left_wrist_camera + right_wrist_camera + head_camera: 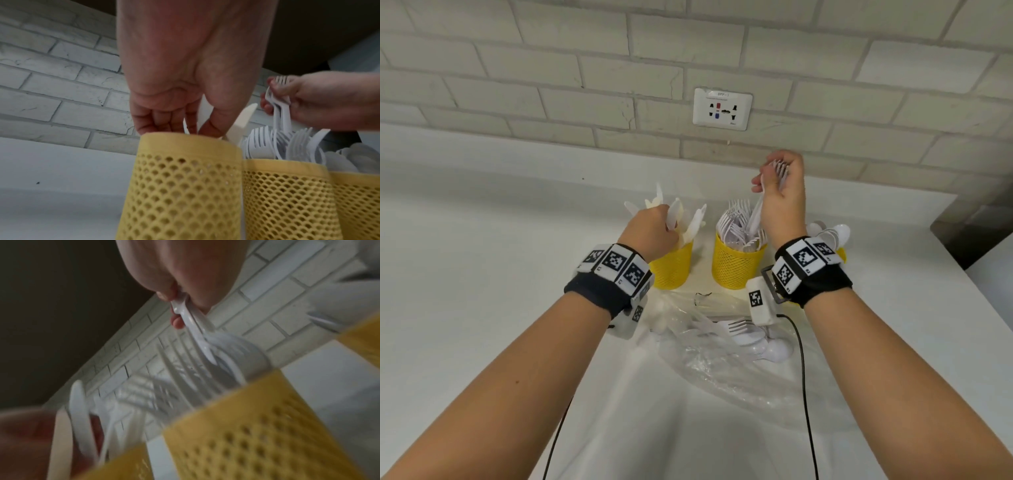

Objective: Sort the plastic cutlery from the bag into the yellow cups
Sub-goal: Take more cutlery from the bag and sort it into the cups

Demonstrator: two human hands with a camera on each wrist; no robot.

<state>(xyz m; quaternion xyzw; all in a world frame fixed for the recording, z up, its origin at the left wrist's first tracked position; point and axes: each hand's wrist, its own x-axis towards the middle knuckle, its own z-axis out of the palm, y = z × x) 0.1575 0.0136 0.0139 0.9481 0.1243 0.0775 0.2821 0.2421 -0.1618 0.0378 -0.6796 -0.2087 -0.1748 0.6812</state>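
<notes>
Three yellow mesh cups stand in a row by the wall. The left cup (673, 267) (185, 186) holds knives (697, 219). My left hand (666, 222) (193, 128) is at its rim and pinches a white knife (202, 110) that stands in the cup. The middle cup (736, 267) (287, 194) (257, 426) is full of forks. Above it my right hand (770, 181) (180, 305) grips a bunch of forks (755, 212) (280, 105), handles pointing down into the cup. The right cup (841, 254) (359, 203) holds spoons and is mostly hidden behind my right wrist.
A clear plastic bag (722, 370) lies open on the white counter (482, 274) in front of the cups, with several forks (736, 327) and spoons in it. A brick wall with a socket (722, 109) is close behind. The counter's edge drops off at the right (969, 274).
</notes>
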